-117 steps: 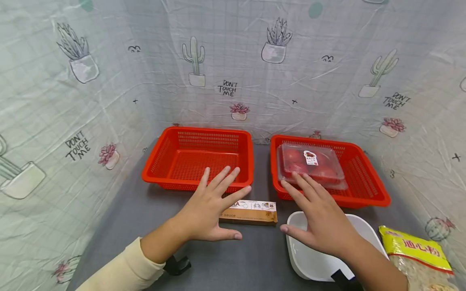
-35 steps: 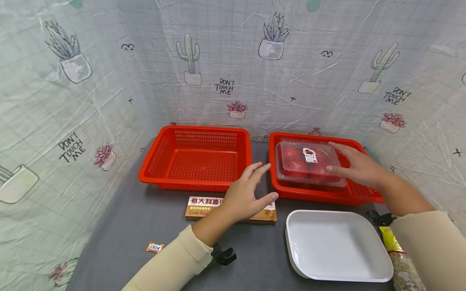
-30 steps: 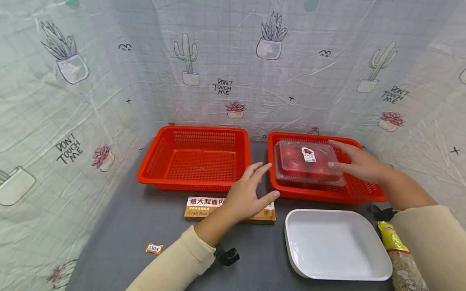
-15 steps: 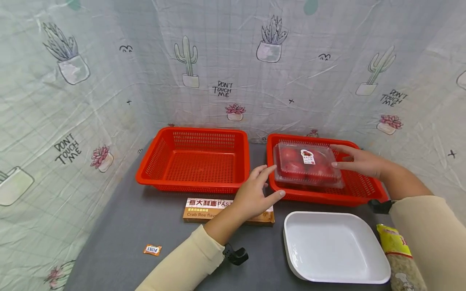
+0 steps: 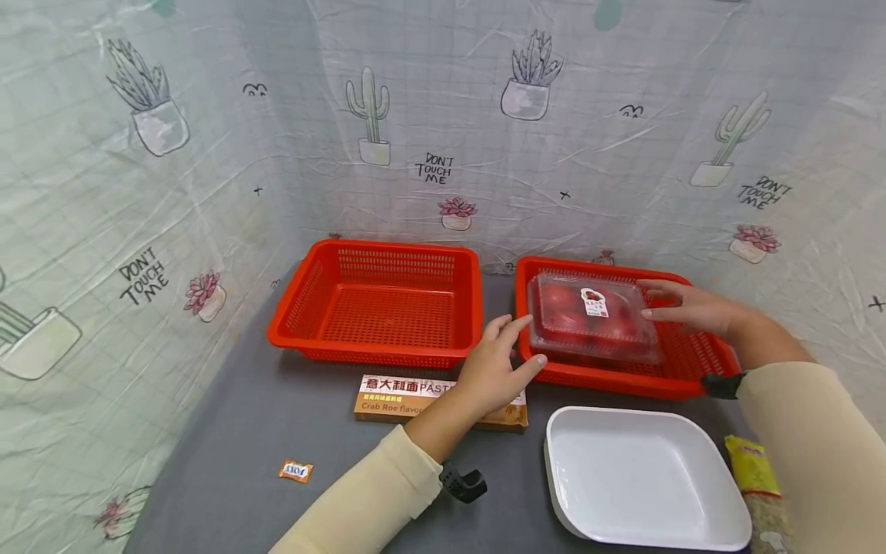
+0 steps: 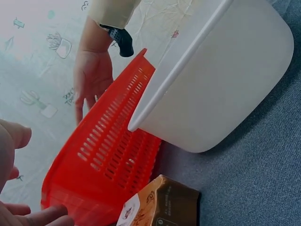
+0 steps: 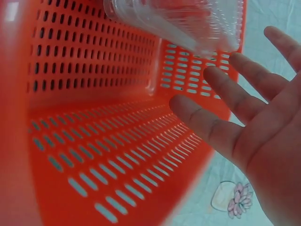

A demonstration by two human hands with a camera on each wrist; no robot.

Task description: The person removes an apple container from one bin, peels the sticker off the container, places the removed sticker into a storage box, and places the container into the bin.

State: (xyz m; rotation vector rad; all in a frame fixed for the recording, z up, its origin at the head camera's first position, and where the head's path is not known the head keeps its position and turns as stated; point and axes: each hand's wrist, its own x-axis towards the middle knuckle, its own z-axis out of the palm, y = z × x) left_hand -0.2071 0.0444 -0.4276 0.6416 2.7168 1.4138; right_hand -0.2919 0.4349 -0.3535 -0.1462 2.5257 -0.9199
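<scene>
In the head view a clear plastic clamshell box of round red fruit (image 5: 564, 327), with a white label, lies in the left part of the right red basket (image 5: 702, 346). My right hand (image 5: 702, 314) hovers at its right end, fingers spread toward it. The right wrist view shows these fingers (image 7: 230, 94) extended and holding nothing, below the clamshell's edge (image 7: 174, 23). My left hand (image 5: 487, 377) is at the basket's front left corner, fingers loosely extended, above a pasta box (image 5: 394, 400) that it partly covers.
An empty red basket (image 5: 381, 315) stands at the back left. A white tray (image 5: 633, 477) sits in front of the right basket. Beside it, a yellow-topped food bag (image 5: 754, 469) is partly behind my right sleeve. A small wrapped candy (image 5: 296, 471) lies front left. Patterned sheeting surrounds the table.
Since the earliest frame, my right hand has moved from above the white tray to the clamshell's right end. My left hand has moved right, and over the last second slightly nearer the basket corner.
</scene>
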